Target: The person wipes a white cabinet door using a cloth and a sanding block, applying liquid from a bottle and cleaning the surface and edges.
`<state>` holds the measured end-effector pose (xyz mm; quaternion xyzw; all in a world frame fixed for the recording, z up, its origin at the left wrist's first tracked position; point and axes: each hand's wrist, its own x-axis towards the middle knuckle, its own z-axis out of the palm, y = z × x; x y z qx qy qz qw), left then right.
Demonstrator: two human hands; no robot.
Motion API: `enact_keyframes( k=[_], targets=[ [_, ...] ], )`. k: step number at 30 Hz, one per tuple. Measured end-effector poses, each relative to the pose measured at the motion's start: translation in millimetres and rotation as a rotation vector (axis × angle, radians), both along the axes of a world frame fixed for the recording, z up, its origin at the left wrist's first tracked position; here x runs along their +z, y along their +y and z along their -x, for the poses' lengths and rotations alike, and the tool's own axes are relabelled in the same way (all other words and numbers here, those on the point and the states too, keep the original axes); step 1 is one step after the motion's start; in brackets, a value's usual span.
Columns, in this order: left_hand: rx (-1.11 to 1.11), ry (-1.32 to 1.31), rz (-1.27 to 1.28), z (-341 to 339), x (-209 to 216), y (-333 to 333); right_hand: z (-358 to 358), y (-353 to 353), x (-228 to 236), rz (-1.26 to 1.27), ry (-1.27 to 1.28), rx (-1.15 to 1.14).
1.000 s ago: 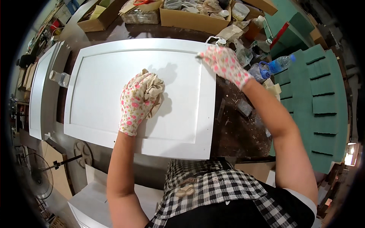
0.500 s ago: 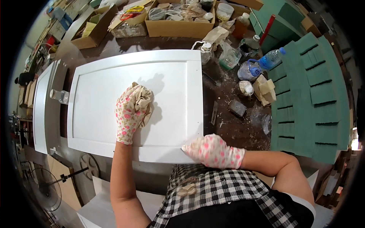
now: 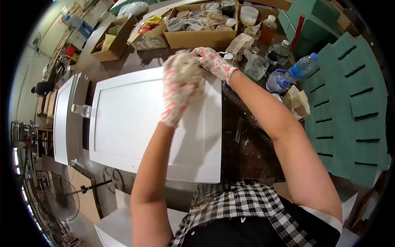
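Observation:
A white framed cabinet door (image 3: 127,119) lies flat on the dark table before me. My left hand (image 3: 175,96), in a flower-patterned glove, is closed around a crumpled beige cloth (image 3: 183,66) at the door's far edge, right of its middle. Both are smeared by motion. Beyond it, my right hand (image 3: 216,65), gloved alike, lies at the far right corner with its fingers bent over the edge. The cloth and left hand come close to its fingertips, and the exact grip is partly hidden.
At the back stand cardboard boxes (image 3: 201,40) of jars and bags. Several bottles, including a blue-capped water bottle (image 3: 303,66), crowd the right beside green slotted sheets (image 3: 349,111). A clear jar (image 3: 81,110) stands between the door and stacked white panels (image 3: 68,123). A fan (image 3: 61,199) is lower left.
My left hand has carried the cloth from the door's middle to its far edge. The right hand has left the near right corner and reached to the far one. The view has shifted.

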<state>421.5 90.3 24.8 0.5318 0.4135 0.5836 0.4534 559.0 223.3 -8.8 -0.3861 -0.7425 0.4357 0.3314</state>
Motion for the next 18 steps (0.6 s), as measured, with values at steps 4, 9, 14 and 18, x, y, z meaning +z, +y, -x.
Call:
enact_keyframes(
  k=[4, 9, 14, 18],
  targets=[
    [0.364, 0.998, -0.416, -37.1, -23.2, -16.3, 7.1, -24.7, -5.8, -0.492, 0.061, 0.108],
    [-0.159, 1.259, -0.164, -17.3, -13.2, -125.7, 6.9, -15.8, -10.6, -0.399, -0.184, -0.07],
    [-0.227, 1.298, -0.088, 43.5, -1.8, -242.9, 8.7, -18.2, -10.0, -0.375, -0.189, -0.118],
    [-0.012, 1.261, -0.003, 57.2, -9.8, -254.2, 12.6, -19.7, -5.7, -0.223, -0.037, -0.171]
  ],
)
